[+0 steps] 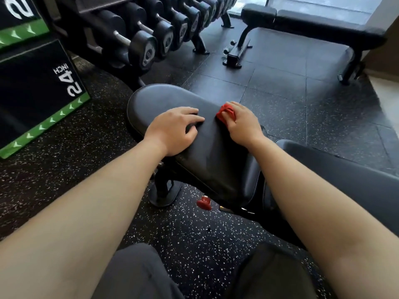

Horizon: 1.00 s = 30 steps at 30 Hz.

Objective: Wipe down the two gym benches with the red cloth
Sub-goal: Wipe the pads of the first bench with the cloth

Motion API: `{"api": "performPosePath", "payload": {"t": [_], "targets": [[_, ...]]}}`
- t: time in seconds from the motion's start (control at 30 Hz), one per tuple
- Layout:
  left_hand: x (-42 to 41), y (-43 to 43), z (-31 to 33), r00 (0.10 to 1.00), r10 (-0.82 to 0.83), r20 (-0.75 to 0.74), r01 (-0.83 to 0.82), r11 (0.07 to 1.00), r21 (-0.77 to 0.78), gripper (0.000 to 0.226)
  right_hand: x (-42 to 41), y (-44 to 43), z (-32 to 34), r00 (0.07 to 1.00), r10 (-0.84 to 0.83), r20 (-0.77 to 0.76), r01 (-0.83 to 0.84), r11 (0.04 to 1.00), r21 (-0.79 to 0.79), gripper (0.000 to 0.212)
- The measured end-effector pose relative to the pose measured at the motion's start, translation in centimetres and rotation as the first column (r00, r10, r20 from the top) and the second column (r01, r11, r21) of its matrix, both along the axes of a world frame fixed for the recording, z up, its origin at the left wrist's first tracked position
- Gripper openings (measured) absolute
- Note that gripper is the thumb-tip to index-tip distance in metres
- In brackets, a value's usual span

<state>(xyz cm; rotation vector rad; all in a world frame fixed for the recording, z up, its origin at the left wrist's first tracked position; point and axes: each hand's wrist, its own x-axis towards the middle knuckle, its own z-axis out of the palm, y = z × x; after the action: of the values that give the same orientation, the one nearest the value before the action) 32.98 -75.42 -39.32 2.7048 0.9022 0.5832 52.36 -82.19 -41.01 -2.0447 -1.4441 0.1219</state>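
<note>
**Where the red cloth lies: hands on the near bench**

Where the black pad of the near bench [164, 98] reaches its right edge, the red cloth [224, 111] is seen bunched up and pressed against the upholstery. It is covered from the near right by the right hand [243, 123], whose fingers are curled over it; only the far-left part of the cloth is left showing. The left hand [174, 130] is laid just to the left of the cloth and is parted from it by a narrow strip of pad. Its palm is turned down on the pad, its fingers are spread and slightly bent with the tips touching the surface, and nothing is held in it. Both forearms are seen bare, stretched forward from the near edge of the view and converging on the pad. A second bench [323, 26] is placed at the far right, well apart from both hands. A rack of dumbbells [146, 48] is ranged along the far left. A small red knob [204, 202] is seen beneath the near bench, above the speckled floor [183, 238].
</note>
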Motion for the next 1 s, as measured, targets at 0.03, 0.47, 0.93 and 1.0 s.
{"api": "performPosePath", "payload": {"t": [0.03, 0.47, 0.93, 1.0], "targets": [[0.0, 0.0, 0.0, 1.000, 0.001, -0.001, -0.001, 1.000, -0.006, 0.036, 0.2, 0.3, 0.2, 1.000, -0.011, 0.012, 0.011, 1.000, -0.017, 0.027], [-0.2, -0.6, 0.0, 0.999, 0.008, -0.050, -0.007, 1.000, 0.017, 0.037, -3.5, -8.7, -2.0, 0.990, 0.137, 0.028, -0.139, 0.985, 0.104, 0.044], [0.0, 0.1, -0.1, 0.995, 0.094, -0.035, -0.094, 0.995, 0.013, 0.053, 1.1, 1.7, -0.3, 0.996, 0.049, 0.078, -0.049, 0.999, -0.001, 0.025], [-0.1, 0.0, -0.1, 0.996, 0.087, -0.035, -0.087, 0.996, 0.011, 0.053, 0.9, 1.4, -0.4, 0.997, 0.045, 0.066, -0.046, 0.999, 0.013, 0.026]]}}
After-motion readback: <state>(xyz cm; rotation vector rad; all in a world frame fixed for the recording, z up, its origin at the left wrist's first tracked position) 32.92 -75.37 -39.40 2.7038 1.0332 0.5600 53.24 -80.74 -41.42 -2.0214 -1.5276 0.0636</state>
